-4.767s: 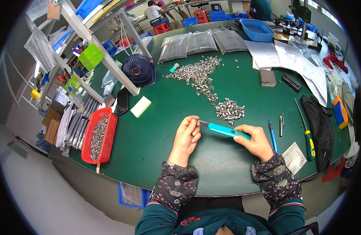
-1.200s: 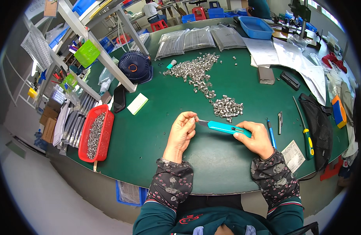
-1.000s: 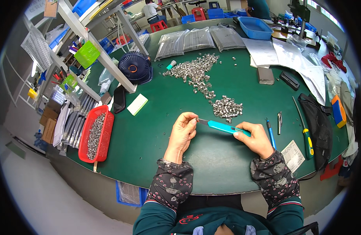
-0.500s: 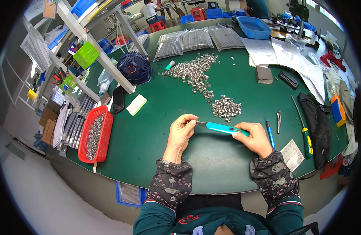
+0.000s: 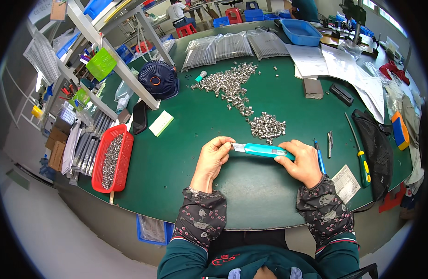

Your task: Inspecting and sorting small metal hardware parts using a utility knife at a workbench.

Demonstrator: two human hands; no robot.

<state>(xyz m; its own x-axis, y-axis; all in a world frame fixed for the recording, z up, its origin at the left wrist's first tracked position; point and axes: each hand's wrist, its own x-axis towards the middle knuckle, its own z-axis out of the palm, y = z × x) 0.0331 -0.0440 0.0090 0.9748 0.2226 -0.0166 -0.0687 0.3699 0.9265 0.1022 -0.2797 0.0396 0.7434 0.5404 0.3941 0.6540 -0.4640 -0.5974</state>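
My right hand (image 5: pixel 303 162) is closed around the turquoise handle of a utility knife (image 5: pixel 262 149), thumb along its near side. The knife's bare blade (image 5: pixel 239 147) points left and meets the fingertips of my left hand (image 5: pixel 215 156). Thumb and index finger of that hand are pinched together at the blade's tip; whatever lies between them is too small and covered to tell. Just beyond the knife is a small heap of short shiny metal rings (image 5: pixel 267 127). A larger spread of the same rings (image 5: pixel 230 86) trails away toward the back.
A red basket (image 5: pixel 126 162) of small metal pieces stands at left, near a dark blue fan (image 5: pixel 159 80). At right lie a blue pen (image 5: pixel 320 157), a drill bit (image 5: pixel 330 144), a screwdriver (image 5: pixel 364 162) and a black mesh bag (image 5: pixel 374 149). Bagged rods (image 5: pixel 235 46) line the back.
The knife has rolled in my right hand, so its broad side and the blade's bright face now show more. Both hands stay in nearly the same place.
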